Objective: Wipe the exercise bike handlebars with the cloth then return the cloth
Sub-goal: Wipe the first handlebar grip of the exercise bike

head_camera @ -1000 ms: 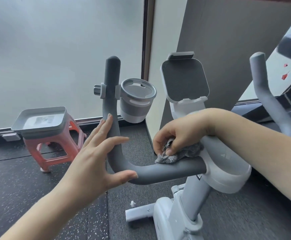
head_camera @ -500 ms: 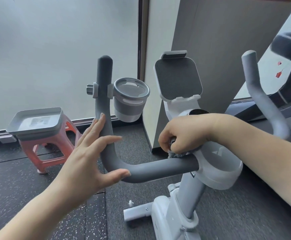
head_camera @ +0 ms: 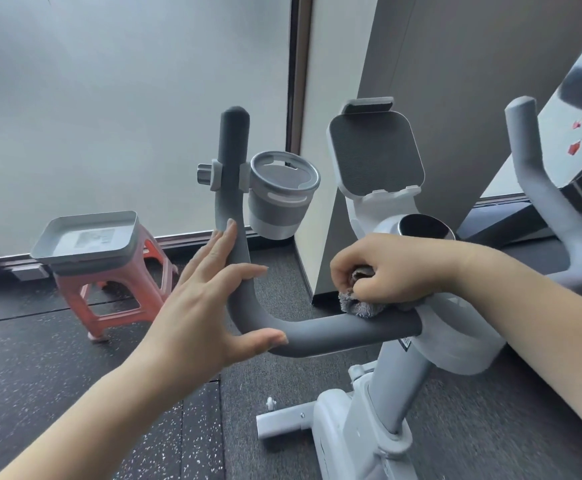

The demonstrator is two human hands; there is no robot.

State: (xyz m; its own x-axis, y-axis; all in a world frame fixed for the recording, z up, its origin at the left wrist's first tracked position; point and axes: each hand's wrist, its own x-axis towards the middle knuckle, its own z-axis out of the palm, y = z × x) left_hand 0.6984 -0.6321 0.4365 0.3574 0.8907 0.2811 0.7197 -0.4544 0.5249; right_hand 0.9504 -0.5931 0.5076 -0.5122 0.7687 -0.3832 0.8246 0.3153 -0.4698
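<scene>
Nearest, the left hand (head_camera: 209,306) comes up from about 7 o'clock, spread wide with fingers extended; its palm and thumb rest against the outer bend of the grey left handlebar (head_camera: 237,271), bracing it without closing around it. At about 3 o'clock the right hand (head_camera: 397,268) is curled into a fist on a bunched grey cloth (head_camera: 360,304), pressing it onto the top of the handlebar's horizontal stretch, just beside the white stem housing (head_camera: 455,337). Part of the cloth bulges out below the knuckles and touches the foam grip. Below, toward 5 o'clock, the bike's grey post and white frame (head_camera: 351,431) stand on dark speckled floor mats (head_camera: 57,375). Farther up the left handlebar, a grey cup holder (head_camera: 279,199) is clamped to its upright section. Past the right hand stands the tilted tablet holder (head_camera: 376,154), and the right handlebar (head_camera: 552,209) rises at 2 o'clock. At 9 o'clock, a pink stool (head_camera: 119,299) carries a grey tray (head_camera: 85,237) near the frosted window (head_camera: 126,98).
</scene>
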